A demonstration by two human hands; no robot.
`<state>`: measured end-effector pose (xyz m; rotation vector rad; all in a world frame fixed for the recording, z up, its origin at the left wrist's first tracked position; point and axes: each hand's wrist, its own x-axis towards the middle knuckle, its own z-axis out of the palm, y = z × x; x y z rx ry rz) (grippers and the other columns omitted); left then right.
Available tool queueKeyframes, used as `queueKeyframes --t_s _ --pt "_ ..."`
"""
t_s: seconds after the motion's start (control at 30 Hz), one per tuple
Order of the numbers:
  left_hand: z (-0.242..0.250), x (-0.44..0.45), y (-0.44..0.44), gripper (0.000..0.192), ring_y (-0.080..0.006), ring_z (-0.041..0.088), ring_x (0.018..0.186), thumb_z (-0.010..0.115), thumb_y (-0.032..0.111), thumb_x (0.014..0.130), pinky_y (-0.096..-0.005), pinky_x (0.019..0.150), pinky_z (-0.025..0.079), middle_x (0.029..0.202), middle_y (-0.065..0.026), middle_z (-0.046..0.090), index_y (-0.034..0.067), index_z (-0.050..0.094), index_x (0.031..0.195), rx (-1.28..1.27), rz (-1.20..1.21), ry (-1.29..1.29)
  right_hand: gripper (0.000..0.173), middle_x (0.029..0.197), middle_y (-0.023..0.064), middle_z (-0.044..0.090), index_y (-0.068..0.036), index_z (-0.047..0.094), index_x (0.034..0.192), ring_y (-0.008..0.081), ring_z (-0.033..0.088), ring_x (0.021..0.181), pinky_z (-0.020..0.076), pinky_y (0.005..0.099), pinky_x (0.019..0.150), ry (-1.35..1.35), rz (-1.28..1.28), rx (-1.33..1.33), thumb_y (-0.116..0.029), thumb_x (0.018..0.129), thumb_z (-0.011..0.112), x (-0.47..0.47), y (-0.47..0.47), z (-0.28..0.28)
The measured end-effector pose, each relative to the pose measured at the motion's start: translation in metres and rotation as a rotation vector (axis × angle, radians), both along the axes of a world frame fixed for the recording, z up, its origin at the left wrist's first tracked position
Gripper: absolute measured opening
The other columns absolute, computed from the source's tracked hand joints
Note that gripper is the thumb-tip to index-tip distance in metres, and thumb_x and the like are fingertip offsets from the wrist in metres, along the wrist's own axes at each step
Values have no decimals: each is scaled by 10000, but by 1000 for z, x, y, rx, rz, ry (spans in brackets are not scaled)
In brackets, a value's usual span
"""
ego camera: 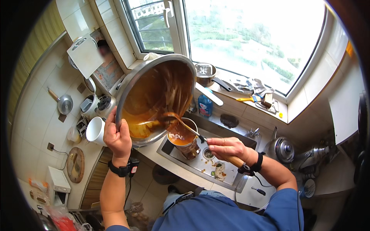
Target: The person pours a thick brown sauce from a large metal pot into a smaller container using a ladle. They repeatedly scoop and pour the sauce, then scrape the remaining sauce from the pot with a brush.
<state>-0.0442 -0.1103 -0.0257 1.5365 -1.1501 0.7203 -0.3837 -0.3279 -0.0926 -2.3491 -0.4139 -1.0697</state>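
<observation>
My left hand (118, 135) grips the rim of a large metal bowl (124, 83), which is tilted to the right and coated inside with brown-orange liquid. In my right hand (228, 148) is the wooden handle of a metal ladle (189, 127). The ladle's head lies at the bowl's lower edge, in the liquid. Just below that edge a tall container (185, 147) stands in the sink, with orange-brown liquid inside. How the far side of the bowl is supported cannot be seen.
Around the container is a steel sink (245, 138) with food scraps and a crumpled cloth (220, 170). A blue bottle (205, 105) and a dark scrubber (229, 120) lie behind it. A white mug (96, 130) stands left of the bowl, a kettle (280, 150) at right, a saucepan (204, 78) on the windowsill.
</observation>
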Motion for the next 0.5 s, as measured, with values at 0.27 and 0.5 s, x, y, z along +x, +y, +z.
queueKeyframes --t_s 0.27,0.5 --pt "0 -3 -6 94 -226 718 939 654 -35 955 -314 738 571 1314 -238 716 -127 668 947 -35 -11 76 464 1438 240 622 -75 635 1413 399 674 1270 637 428 946 29 78 -366 -101 950 657 45 -30 9" --pt "7 15 6 158 -207 707 963 664 -24 953 -302 808 560 1319 -193 722 -104 708 1082 -13 24 51 500 1478 240 592 -58 636 1400 387 669 1269 632 423 989 122 130 -564 -114 904 656 5 -23 -11"
